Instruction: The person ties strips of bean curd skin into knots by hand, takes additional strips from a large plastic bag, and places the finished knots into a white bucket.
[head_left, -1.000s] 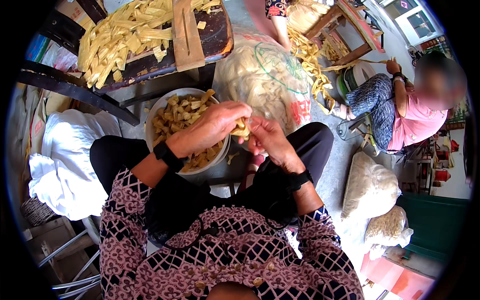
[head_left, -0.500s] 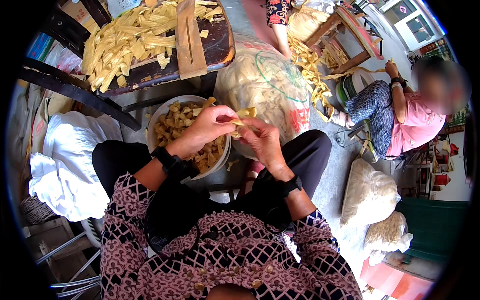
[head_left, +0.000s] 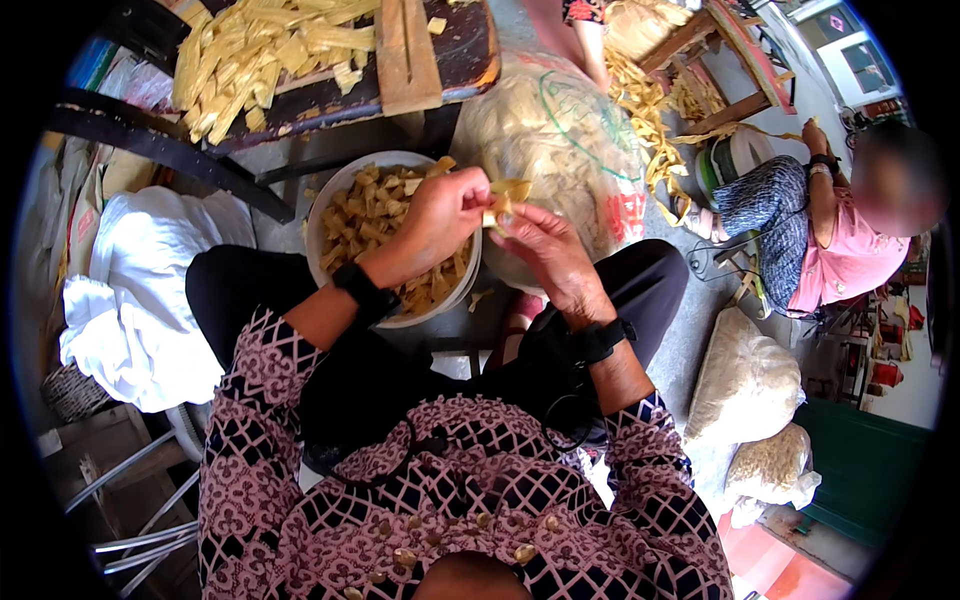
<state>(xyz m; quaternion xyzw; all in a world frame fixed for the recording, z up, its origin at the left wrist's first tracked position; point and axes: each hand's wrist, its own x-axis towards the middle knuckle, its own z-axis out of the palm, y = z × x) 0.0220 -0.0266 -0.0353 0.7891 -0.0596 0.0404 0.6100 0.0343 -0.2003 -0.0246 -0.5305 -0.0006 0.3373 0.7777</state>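
Observation:
My left hand (head_left: 447, 222) and my right hand (head_left: 553, 258) meet in front of me, fingertips pinched together on a short, flat, yellow strip (head_left: 514, 188) that looks like dried leaf. The strip is bent between the fingers, with one end sticking out above the right fingertips. Below and left of the hands, a round white tub (head_left: 313, 240) is well filled with small folded yellow pieces (head_left: 365, 225). My left forearm passes over the tub's near right side and hides part of it. Each wrist wears a black band.
A dark wooden seat (head_left: 455, 62) bears a pile of flat yellow strips (head_left: 270, 60) and a slotted wooden board (head_left: 408, 60). Behind my hands stands a large clear plastic bag (head_left: 545, 130). A person in pink (head_left: 850, 255) sits at right; another person's arm (head_left: 592, 50) reaches in at top.
The view has shifted, so most surroundings sit further right. Both hands stay pinched together, and the strip between them now looks more bent, one end standing up.

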